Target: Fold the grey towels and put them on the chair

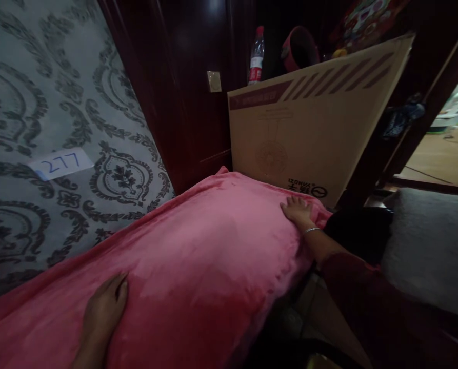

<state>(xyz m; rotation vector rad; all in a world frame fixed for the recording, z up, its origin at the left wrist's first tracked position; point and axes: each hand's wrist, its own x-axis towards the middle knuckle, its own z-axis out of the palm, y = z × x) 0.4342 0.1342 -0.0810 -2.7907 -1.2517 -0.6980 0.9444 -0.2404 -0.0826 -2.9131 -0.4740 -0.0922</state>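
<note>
A pink plush blanket (209, 236) is spread over a long, low surface running from the lower left toward the middle of the view. My right hand (297, 210) lies on its far right corner, fingers spread and palm down, with a bracelet at the wrist. Nearer to me, my left hand (104, 302) rests flat on the blanket's left part, and nothing shows in its fingers. What lies beneath the blanket is hidden.
Beyond the blanket stands a large cardboard box (305, 123). Behind it are a plastic bottle (256, 56) and a dark red cabinet (175, 77). Patterned wallpaper (71, 87) with a paper label (61, 163) borders the left; a grey fuzzy seat (432, 246) sits at right.
</note>
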